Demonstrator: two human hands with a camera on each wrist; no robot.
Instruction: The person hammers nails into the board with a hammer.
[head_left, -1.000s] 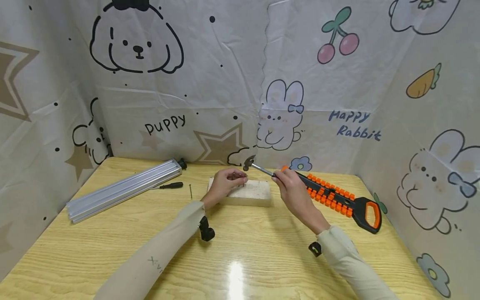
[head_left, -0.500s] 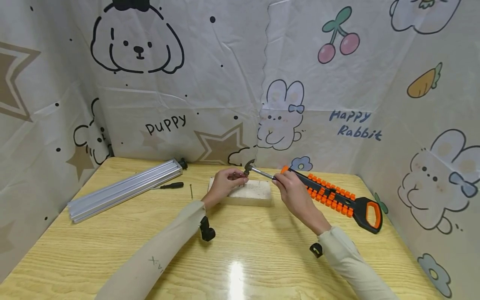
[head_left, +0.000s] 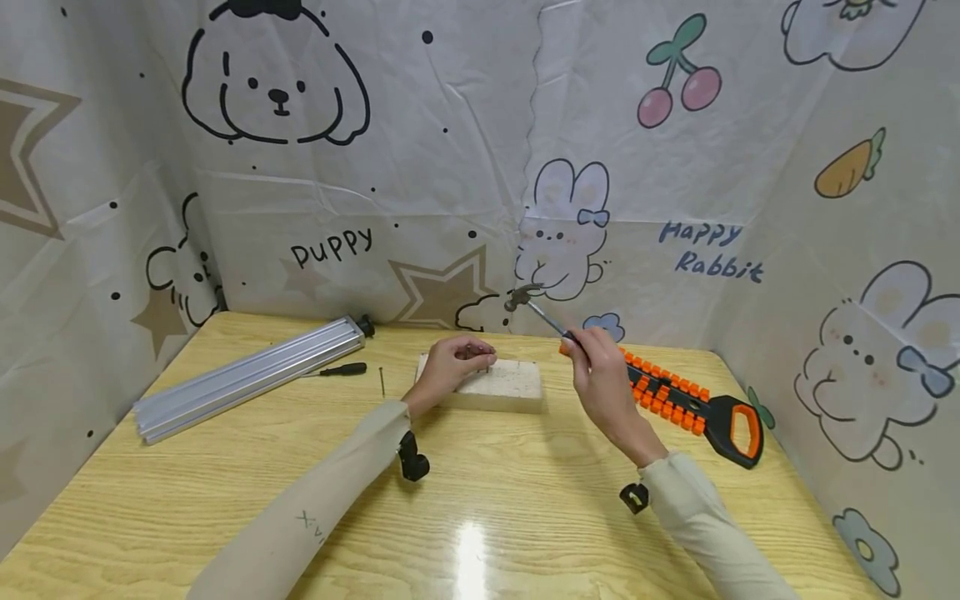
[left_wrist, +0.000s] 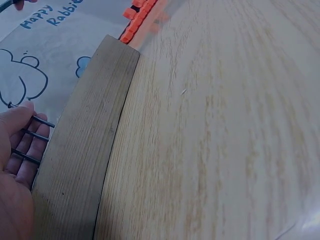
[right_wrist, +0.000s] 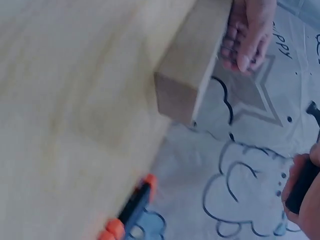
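Observation:
A pale wood block (head_left: 513, 390) lies on the table, with several nails (left_wrist: 36, 135) standing in its top face. My left hand (head_left: 448, 368) rests over the block's left part and pinches one nail (left_wrist: 44, 121) between thumb and fingers; other nails stand beside those fingers. To the right, my right hand (head_left: 606, 387) grips the dark handle of a claw hammer (head_left: 549, 317). The hammer's head is up in the air, above and to the right of the left hand, apart from the nails. In the right wrist view the hammer handle (right_wrist: 301, 189) shows in the curled fingers.
A loose nail (head_left: 382, 382) and a black-handled screwdriver (head_left: 347, 369) lie left of the block. Farther left is a long silver metal case (head_left: 251, 382). On the right lies a black bar with orange clips and a handle (head_left: 663, 398). Printed cloth surrounds the wooden table (head_left: 525, 500).
The hammer first dipped down to the pinched nail, then rose with my right hand, up and to the right. My left hand has stayed in place on the nail.

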